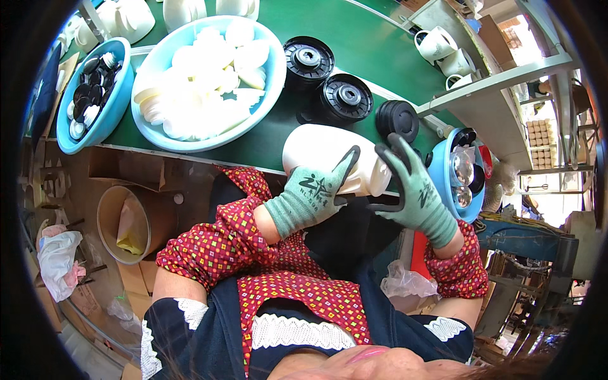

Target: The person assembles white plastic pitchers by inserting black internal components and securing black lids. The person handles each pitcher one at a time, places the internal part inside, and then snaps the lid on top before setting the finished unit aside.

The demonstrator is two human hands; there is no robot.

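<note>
A white plastic jug body (313, 144) lies on its side at the table's near edge. My left hand (311, 195), in a green and black glove, grips it from the near side, thumb and fingers apart around it. Just past its right end my right hand (417, 195), gloved alike, is raised with fingers spread and nothing in them. Whether its fingertips touch the jug I cannot tell. Beyond lie two round black bases (308, 58) (347, 97) with raised centres, and a stack of black discs (397, 120).
A large blue basin (278, 79) of white plastic parts stands on the green table (373, 38). Left of it is a smaller blue basin (128, 76) with black and white pieces. Another blue basin (442, 183) with clear and black parts sits at right. White jugs (437, 44) stand at the far right.
</note>
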